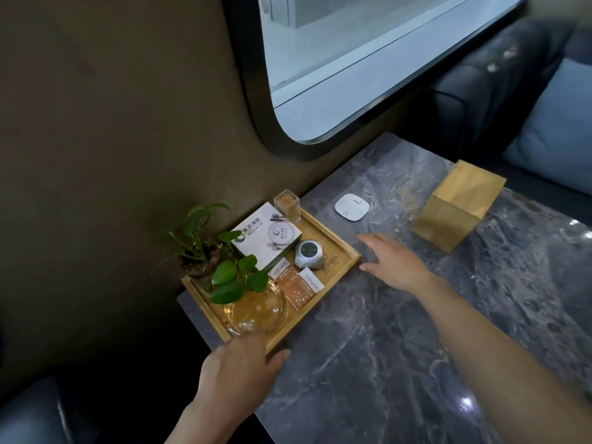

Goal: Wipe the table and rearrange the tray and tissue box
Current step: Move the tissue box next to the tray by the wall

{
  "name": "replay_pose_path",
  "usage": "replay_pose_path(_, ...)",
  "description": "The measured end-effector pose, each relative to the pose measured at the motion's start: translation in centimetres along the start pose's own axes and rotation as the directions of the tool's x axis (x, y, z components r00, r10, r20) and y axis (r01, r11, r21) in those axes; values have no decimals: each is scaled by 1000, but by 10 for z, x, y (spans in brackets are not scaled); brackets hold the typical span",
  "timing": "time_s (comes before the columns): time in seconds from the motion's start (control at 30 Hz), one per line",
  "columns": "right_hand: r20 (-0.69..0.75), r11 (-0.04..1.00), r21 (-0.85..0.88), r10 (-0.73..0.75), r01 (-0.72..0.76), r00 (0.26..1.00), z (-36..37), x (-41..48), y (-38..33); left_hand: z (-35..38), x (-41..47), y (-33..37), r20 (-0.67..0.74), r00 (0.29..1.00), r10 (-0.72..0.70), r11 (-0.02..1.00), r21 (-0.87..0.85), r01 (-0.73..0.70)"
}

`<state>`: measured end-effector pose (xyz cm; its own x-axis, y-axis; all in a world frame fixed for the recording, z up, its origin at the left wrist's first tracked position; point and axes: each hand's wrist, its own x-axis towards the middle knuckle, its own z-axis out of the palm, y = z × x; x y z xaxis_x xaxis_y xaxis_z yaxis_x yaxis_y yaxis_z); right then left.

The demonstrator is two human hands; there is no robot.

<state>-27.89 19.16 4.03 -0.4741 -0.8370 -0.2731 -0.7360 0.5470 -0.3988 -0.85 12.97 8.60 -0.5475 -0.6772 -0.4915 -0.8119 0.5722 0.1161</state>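
A wooden tray [333, 232] sits at the left end of the grey marble table [384, 331], against the wall. It carries a small potted plant [205, 248], a glass bowl [256, 310], a white box [266, 238], a round grey device [309, 253] and orange packets [301, 286]. My left hand [238, 366] grips the tray's near corner, fingers over the rim by the bowl, thumb along the front edge. My right hand [394, 261] is spread open at the tray's right corner, fingertips at its edge. The wooden tissue box [458, 206] stands apart at the far right.
A white square pad [351, 207] lies on the table between tray and tissue box. A clear toothpick holder [288, 205] stands in the tray's far corner. A window [352, 59] is behind the table. A dark sofa with a blue cushion [557, 129] is at the right.
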Motion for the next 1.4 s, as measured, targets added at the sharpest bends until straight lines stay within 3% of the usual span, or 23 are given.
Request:
replay_pose_path(0.1,-107,999,27,34,-32,994,-13,-10,6,-23,1,31,-133,983,128,986,-91,-141)
replay_pose_path(0.2,-337,996,82,67,-42,939,-35,-23,6,-39,28,67,-200,939,278,927,-201,-317)
replay_pose_path(0.3,-592,985,162,140,-53,794,-59,-38,8,-55,65,109,-237,893,384,827,-342,-446)
replay_pose_path(0.43,-759,949,301,298,-94,578,-86,-42,30,-74,102,168,-347,822,451,688,-452,-568)
replay_pose_path(0.57,-626,823,503,559,-266,544,-104,-32,61,-85,136,222,-299,833,465,612,-572,-547)
replay_pose_path(0.67,-470,697,671,663,-253,583,-106,-21,70,-77,160,251,-188,882,432,503,-761,-409)
replay_pose_path(0.83,-156,355,903,793,-240,588,-82,11,92,-51,187,276,58,907,416,391,-912,-121)
replay_pose_path(0.93,-133,314,927,788,-207,601,-60,22,113,-44,194,285,148,885,442,259,-965,32)
replay_pose_path(1.0,-136,288,944,785,-161,605,-65,15,107,-40,196,290,117,901,417,192,-981,39)
replay_pose_path(1.03,-136,275,951,787,-145,602,-67,12,107,-38,196,294,81,915,395,220,-975,-9)
replay_pose_path(1.1,-175,302,945,790,-124,588,-71,6,107,-36,193,297,-9,932,362,316,-939,-132)
replay_pose_path(1.17,-251,390,913,769,-121,589,-71,0,104,-37,190,296,-54,936,348,319,-932,-173)
replay_pose_path(1.33,-457,678,702,663,-217,594,-74,-9,94,-31,188,281,65,940,336,207,-978,-6)
replay_pose_path(1.4,-496,768,586,591,-256,637,-75,-9,87,-23,188,276,127,940,315,188,-980,69)
